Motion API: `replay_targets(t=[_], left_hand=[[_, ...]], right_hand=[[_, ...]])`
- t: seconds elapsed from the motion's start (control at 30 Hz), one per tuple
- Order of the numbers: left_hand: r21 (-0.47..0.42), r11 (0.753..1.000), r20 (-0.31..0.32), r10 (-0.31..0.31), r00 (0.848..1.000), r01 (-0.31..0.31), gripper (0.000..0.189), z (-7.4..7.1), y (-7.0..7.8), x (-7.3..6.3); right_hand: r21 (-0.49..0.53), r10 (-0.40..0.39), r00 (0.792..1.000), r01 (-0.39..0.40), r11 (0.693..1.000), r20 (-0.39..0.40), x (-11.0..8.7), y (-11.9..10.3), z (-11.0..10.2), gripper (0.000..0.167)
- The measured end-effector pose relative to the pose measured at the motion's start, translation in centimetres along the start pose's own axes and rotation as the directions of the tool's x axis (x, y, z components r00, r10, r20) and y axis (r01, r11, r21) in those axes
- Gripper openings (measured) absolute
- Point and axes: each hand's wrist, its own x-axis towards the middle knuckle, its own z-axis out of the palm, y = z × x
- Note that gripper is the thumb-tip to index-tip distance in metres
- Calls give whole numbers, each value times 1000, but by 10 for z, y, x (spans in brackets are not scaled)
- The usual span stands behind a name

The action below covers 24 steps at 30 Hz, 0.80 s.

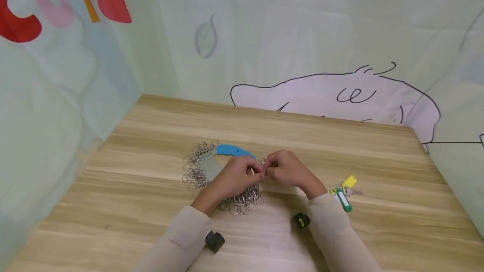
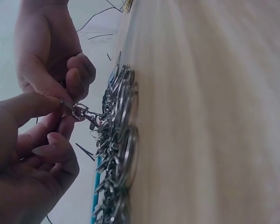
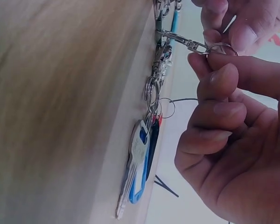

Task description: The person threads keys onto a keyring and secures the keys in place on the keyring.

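Observation:
Near the middle of the table, my left hand (image 1: 239,176) and right hand (image 1: 289,168) meet fingertip to fingertip. Between them they pinch a metal split key ring (image 3: 219,46), joined to a swivel clasp (image 3: 191,44). In the left wrist view the clasp (image 2: 86,114) runs from the fingertips to a cluster of metal rings (image 2: 123,116). Beneath my left hand lies a grey flat piece (image 1: 209,167) with a blue curved handle-like part (image 1: 234,150). Many key rings with clasps (image 1: 245,198) fan out around its edge. My left hand and forearm hide part of it.
Right of my right forearm lies a bunch with a key (image 1: 354,192), a yellow tag (image 1: 350,181) and a green tag (image 1: 344,201). Small black devices (image 1: 215,241) sit at both wrists. Printed cloth walls (image 1: 287,41) enclose the wooden table (image 1: 113,205) behind and beside.

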Motion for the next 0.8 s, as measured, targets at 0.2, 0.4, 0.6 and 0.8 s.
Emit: replay_targets(t=[0.2, 0.4, 0.6, 0.8], left_hand=[[17, 1000, 12, 25, 1000, -25, 5, 1, -2, 1], [29, 999, 18, 35, 999, -36, 6, 1, -2, 2], [24, 999, 20, 39, 999, -40, 5, 2, -3, 3], [24, 999, 20, 25, 999, -25, 6, 1, -2, 4]], right_hand=[[15, 63, 998, -63, 998, 11, -3, 2, 0, 15], [26, 56, 998, -57, 998, 6, -3, 3, 0, 16], [9, 38, 999, -38, 999, 8, -3, 4, 1, 16], [21, 26, 999, -27, 999, 25, -5, 2, -6, 14]])
